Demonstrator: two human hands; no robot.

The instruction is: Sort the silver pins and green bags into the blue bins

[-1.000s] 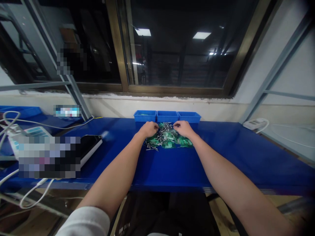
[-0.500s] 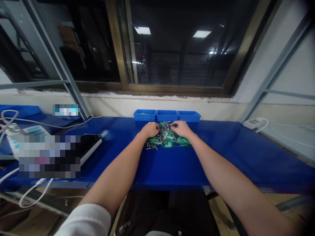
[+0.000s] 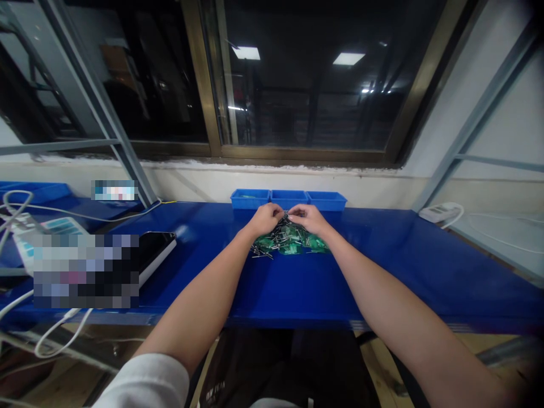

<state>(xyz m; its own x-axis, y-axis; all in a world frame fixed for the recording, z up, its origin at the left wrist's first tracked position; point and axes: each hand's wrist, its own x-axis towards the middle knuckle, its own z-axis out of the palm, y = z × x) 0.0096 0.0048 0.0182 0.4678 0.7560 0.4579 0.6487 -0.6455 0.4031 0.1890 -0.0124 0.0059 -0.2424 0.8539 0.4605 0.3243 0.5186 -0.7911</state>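
Note:
A mixed pile of thin metal pieces (image 3: 280, 237) and green pieces (image 3: 294, 245) lies on the blue table (image 3: 293, 289). My left hand (image 3: 267, 219) is over the pile's back left part, its fingers curled together at the metal pieces. From the right, my right hand (image 3: 306, 219) reaches over the back of the pile with bent, closed fingers. The fingertips of both hands are close to each other. Whatever they pinch is too small to make out.
Three blue bins (image 3: 289, 198) stand in a row behind the pile; the left one holds something green. At the left are a black-topped device (image 3: 157, 243), white cables and a blurred area. A white power strip (image 3: 440, 212) lies at the right.
Both hands have moved inward and slightly up towards the back of the pile, so their fingertips are now much closer together. The bins and the device have stayed put.

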